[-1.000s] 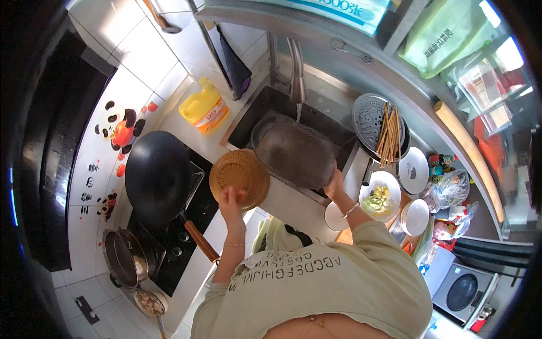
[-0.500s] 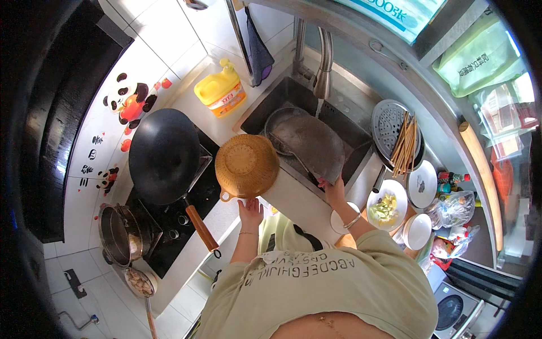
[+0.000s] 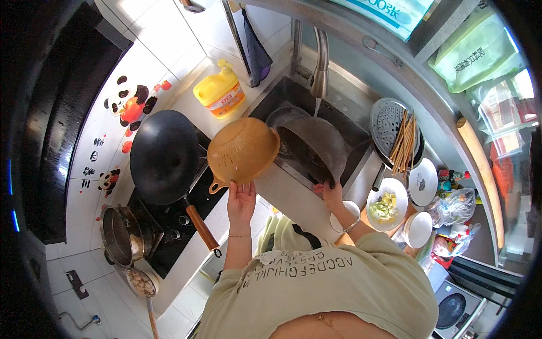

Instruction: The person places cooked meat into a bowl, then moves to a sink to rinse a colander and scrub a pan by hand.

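Observation:
My left hand [image 3: 241,203] grips the lower edge of an orange-brown plastic colander [image 3: 240,151], its fingers against the slotted wall next to a loop handle. The colander is tilted and hangs over the counter at the sink's left. My right hand [image 3: 330,196] holds the near rim of a dark grey, round, bowl-like vessel [image 3: 330,144]. That vessel is tipped on its side in the sink [image 3: 355,159], below the metal faucet [image 3: 320,82], from which a thin stream runs. Behind it lies another dark round vessel [image 3: 282,117], partly hidden.
At left a black wok [image 3: 165,155] with a wooden handle stands on the stove, near a steel pot [image 3: 121,234]. A yellow jug [image 3: 219,93] stands behind the colander. Chopsticks [image 3: 403,144], a plate of chopped food [image 3: 385,206] and white bowls [image 3: 418,230] sit at right.
My left hand has moved up and the colander has tilted, its side slots now showing. The grey vessel has turned in my right hand, so its dark inside shows.

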